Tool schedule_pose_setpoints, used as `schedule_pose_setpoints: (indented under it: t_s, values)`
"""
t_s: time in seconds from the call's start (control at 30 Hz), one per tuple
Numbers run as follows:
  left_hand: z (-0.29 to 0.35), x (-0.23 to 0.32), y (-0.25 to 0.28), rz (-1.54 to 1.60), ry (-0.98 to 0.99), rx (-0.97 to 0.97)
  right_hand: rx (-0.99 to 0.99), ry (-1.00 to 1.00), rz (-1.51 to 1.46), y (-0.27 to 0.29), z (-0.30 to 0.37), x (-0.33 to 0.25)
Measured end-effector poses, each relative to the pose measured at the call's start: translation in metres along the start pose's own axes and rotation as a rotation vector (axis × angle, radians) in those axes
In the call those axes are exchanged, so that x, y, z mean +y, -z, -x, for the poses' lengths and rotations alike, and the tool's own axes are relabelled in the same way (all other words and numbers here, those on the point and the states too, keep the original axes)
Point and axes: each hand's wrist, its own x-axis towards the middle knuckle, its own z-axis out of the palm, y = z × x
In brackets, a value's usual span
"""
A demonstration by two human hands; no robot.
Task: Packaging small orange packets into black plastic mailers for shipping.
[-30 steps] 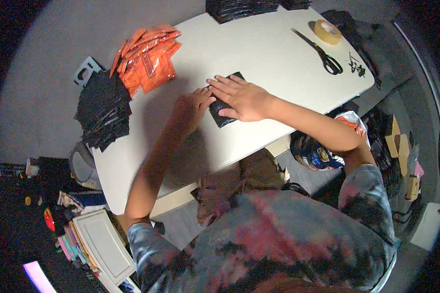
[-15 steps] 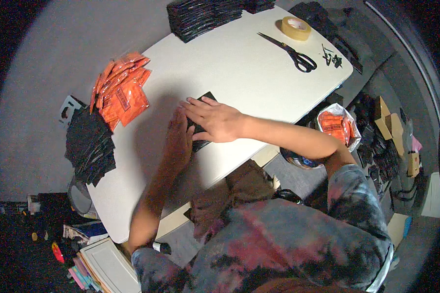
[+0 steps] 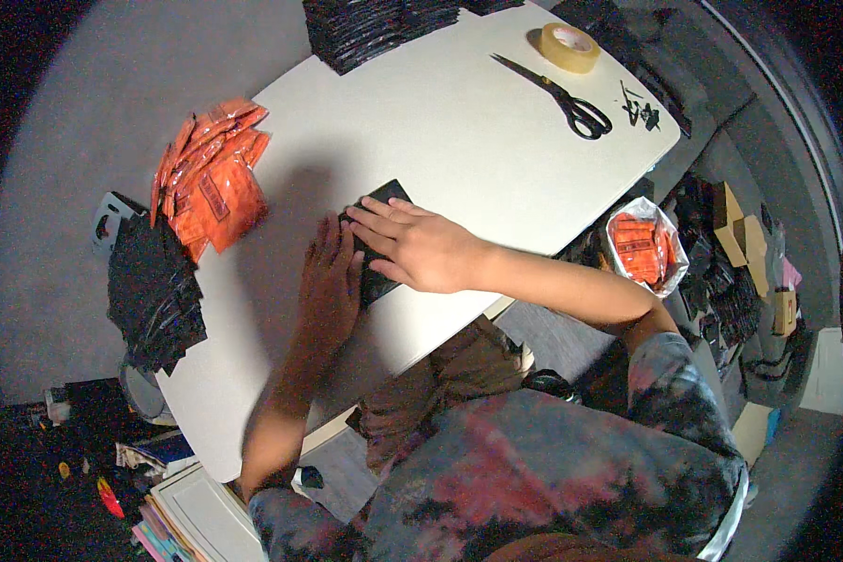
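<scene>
A flat black packet (image 3: pixel 373 286) lies on the white table (image 3: pixel 459 122) in front of me, partly covered by my hands. My right hand (image 3: pixel 433 249) rests palm down across its middle, with the fingers stretched toward the left. Along the packet's left edge is my left hand (image 3: pixel 330 276), in shadow, its fingers extended and pointing away from me. It seems to touch the packet's edge, though the shadow makes the contact hard to see. Neither hand grasps anything.
Orange packets (image 3: pixel 220 197) are heaped at the left, beside a pile of black packets (image 3: pixel 155 290). Black scissors (image 3: pixel 562 98), a tape roll (image 3: pixel 569 49) and black scraps (image 3: pixel 639 110) lie far right. A black stack (image 3: pixel 365 33) stands at the back. A white bag (image 3: pixel 676 267) holds orange packets.
Both hands have shifted slightly toward me, and the fingertips, close together before, are now a little apart. More of the packet's upper left corner shows. The whole view has shifted slightly.
</scene>
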Motion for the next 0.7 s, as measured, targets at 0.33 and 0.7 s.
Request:
schedule_pose_setpoints:
  t_s: [0.33,0.7]
  values:
    - [-0.002,0.001,0.006,-0.048,-0.045,0.027,-0.005,-0.021,-0.045,0.0,-0.001,-0.003]
    - [0.001,-0.002,0.007,-0.068,-0.06,0.009,0.2,-0.459,0.016,0.078,-0.001,0.117]
